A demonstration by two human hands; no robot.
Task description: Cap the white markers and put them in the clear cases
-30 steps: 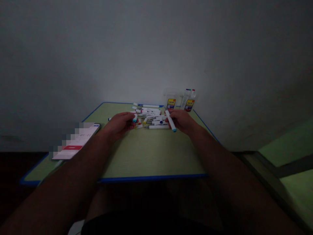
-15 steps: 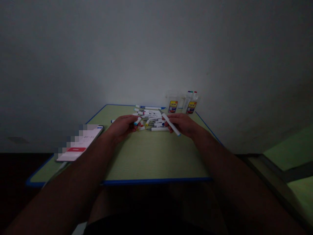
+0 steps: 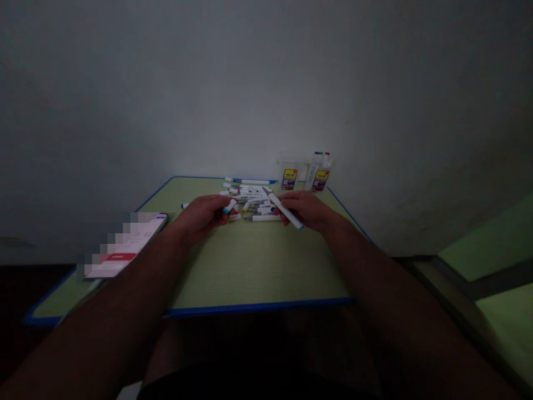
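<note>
My left hand [image 3: 206, 214] is closed, pinching a small white marker cap [image 3: 229, 206] with a blue end. In my right hand [image 3: 300, 208] is a white marker [image 3: 285, 210], uncapped, its grey tip pointing up and to the left and its blue end toward me. Between and behind the hands lies a pile of white markers [image 3: 255, 189], several of them without caps. Loose caps, one of them a yellow-ended cap [image 3: 245, 208], lie among them near my left fingers. A single marker [image 3: 262, 218] rests along the front of the pile.
Two clear plastic cases with yellow labels stand at the back right: the left case [image 3: 288, 179] and the right case [image 3: 320, 179], which holds a few markers. A phone or tablet [image 3: 125, 250] leans on the left of the green, blue-edged table [image 3: 258, 272]. A wall rises behind.
The whole view has shifted slightly, so everything sits a little further left. Both hands keep the same hold on the cap and the marker.
</note>
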